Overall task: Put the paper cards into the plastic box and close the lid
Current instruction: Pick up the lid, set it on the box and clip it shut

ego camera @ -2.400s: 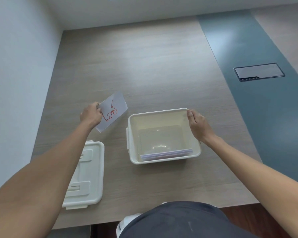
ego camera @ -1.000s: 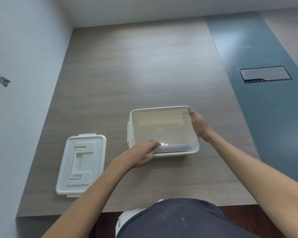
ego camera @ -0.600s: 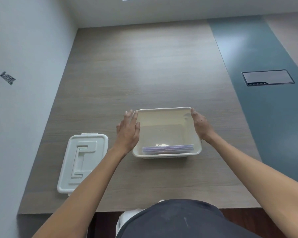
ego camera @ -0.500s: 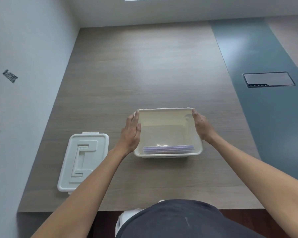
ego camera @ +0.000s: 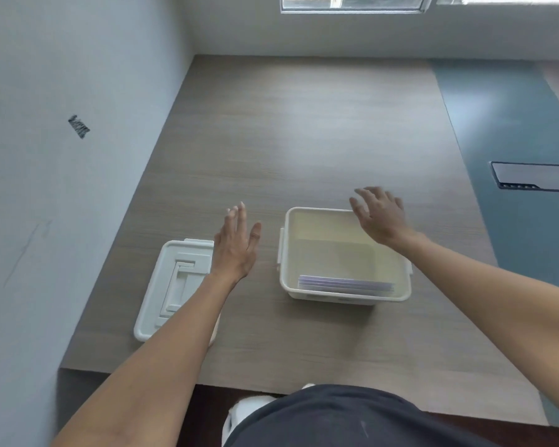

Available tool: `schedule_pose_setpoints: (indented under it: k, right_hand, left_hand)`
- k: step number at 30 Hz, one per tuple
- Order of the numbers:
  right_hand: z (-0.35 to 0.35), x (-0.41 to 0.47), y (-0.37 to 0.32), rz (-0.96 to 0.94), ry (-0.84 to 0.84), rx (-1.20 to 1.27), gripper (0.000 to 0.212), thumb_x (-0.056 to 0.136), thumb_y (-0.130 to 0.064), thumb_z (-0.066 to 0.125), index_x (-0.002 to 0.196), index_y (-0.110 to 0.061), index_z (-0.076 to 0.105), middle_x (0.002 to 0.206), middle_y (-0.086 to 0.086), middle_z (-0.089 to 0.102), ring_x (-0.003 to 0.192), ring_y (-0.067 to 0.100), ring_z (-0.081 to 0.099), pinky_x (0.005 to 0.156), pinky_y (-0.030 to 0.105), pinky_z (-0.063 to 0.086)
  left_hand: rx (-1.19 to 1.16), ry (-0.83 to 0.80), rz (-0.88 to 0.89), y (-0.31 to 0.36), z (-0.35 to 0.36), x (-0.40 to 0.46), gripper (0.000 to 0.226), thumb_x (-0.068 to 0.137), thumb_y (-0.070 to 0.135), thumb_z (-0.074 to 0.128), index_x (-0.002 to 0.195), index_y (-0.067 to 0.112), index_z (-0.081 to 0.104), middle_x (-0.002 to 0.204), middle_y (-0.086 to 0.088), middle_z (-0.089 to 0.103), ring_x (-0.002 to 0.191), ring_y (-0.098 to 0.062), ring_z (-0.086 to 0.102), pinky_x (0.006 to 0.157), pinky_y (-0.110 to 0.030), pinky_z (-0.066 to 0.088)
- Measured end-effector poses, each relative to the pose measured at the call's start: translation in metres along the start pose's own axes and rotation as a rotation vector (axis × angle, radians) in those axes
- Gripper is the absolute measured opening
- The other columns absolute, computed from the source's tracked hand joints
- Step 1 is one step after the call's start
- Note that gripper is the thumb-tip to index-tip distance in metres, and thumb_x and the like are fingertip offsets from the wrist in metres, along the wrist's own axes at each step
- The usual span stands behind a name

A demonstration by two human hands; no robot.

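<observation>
Two bare hands hover above the surface (ego camera: 304, 130), and neither grips anything. The left hand (ego camera: 236, 245) is spread flat with its fingers (ego camera: 236, 217) together and pointing toward the far edge; it hangs over the bare wood between the lid (ego camera: 168, 285) and the plastic box (ego camera: 342, 296), touching neither. The left forearm crosses above the lid's right side and hides part of it. The right hand (ego camera: 380, 217) is open with fingers loosely splayed, slightly blurred, above the box's far right corner; whether it touches the rim cannot be told.

The box is white, open-topped and sits upright near the surface's near edge, about at its middle. Inside it the paper cards (ego camera: 346, 283) lie in a thin stack along the near wall, their edges showing pale purple. The lid lies flat, top face up, to the left of the box and apart from it, close to the surface's left edge and near the near-left corner. Farther right, a dark rectangular panel (ego camera: 534, 175) is set into the blue-grey strip along the right side.
</observation>
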State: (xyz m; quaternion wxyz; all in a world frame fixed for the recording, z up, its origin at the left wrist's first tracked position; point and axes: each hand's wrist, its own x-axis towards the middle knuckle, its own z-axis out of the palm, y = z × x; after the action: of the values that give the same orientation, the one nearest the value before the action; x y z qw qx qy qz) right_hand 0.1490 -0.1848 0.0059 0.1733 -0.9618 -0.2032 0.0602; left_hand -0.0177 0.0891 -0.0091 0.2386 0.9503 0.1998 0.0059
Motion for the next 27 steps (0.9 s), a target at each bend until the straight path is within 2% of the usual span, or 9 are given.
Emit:
schedule_pose_setpoints:
  k: [8,15,18,21,23,25,27]
  right_hand:
    - [0.044,0.041,-0.117,-0.402,-0.18,-0.256,0.064,0.099,-0.057,0.024,0.153,-0.023,0.025,0.164,0.009,0.015,0.151,0.029,0.011,0.116,0.045,0.016]
    - [0.091,0.049,-0.215,-0.63,-0.319,-0.324,0.067,0.099,-0.059,0.02,0.155,-0.022,0.021,0.165,0.009,0.006,0.152,0.029,0.007,0.118,0.046,0.016]
    - [0.112,0.046,-0.248,-0.689,-0.381,-0.315,0.068,0.099,-0.059,0.021,0.154,-0.021,0.023,0.166,0.009,0.004,0.151,0.029,0.01,0.117,0.046,0.018]
    - [0.133,0.04,-0.272,-0.695,-0.483,-0.298,0.07,0.098,-0.061,0.021,0.155,-0.02,0.021,0.165,0.009,0.006,0.15,0.029,0.014,0.116,0.048,0.019]
    - [0.149,0.036,-0.283,-0.631,-0.569,-0.269,0.072,0.097,-0.063,0.021,0.155,-0.019,0.019,0.165,0.009,0.009,0.149,0.031,0.017,0.116,0.048,0.019]
    - [0.164,0.032,-0.286,-0.504,-0.648,-0.211,0.074,0.096,-0.064,0.022,0.153,-0.016,0.023,0.162,0.012,0.018,0.146,0.034,0.023,0.115,0.049,0.02]
    - [0.175,0.026,-0.287,-0.41,-0.696,-0.155,0.074,0.096,-0.064,0.023,0.15,-0.014,0.028,0.158,0.013,0.027,0.143,0.035,0.027,0.113,0.05,0.024]
  left_hand:
    - [0.111,0.165,-0.218,-0.082,-0.047,-0.037,0.068,0.101,0.051,0.019,0.157,0.015,0.005,0.163,-0.008,0.008,0.152,-0.024,0.0,0.12,-0.043,0.012]
    - [0.096,0.185,-0.504,-0.154,-0.071,-0.095,0.074,0.098,0.059,0.011,0.157,0.017,-0.005,0.165,-0.009,0.0,0.152,-0.022,-0.005,0.121,-0.044,0.006]
    - [0.072,0.178,-0.596,-0.169,-0.066,-0.12,0.074,0.099,0.058,0.012,0.157,0.015,-0.001,0.165,-0.011,0.003,0.152,-0.024,-0.001,0.121,-0.046,0.008]
    - [0.007,0.204,-0.723,-0.175,-0.055,-0.141,0.069,0.101,0.053,0.018,0.155,0.01,0.018,0.16,-0.015,0.018,0.147,-0.031,0.019,0.117,-0.048,0.02]
    - [-0.067,0.231,-0.789,-0.174,-0.045,-0.152,0.06,0.102,0.045,0.026,0.147,0.006,0.034,0.148,-0.017,0.033,0.135,-0.033,0.035,0.109,-0.046,0.031]
    - [-0.24,0.23,-0.87,-0.17,-0.033,-0.158,0.045,0.101,0.035,0.033,0.131,0.004,0.047,0.133,-0.015,0.045,0.118,-0.031,0.047,0.098,-0.042,0.04]
    - [-0.434,0.195,-0.994,-0.164,-0.022,-0.16,0.031,0.099,0.028,0.038,0.116,0.005,0.049,0.121,-0.013,0.051,0.101,-0.027,0.054,0.081,-0.036,0.045]
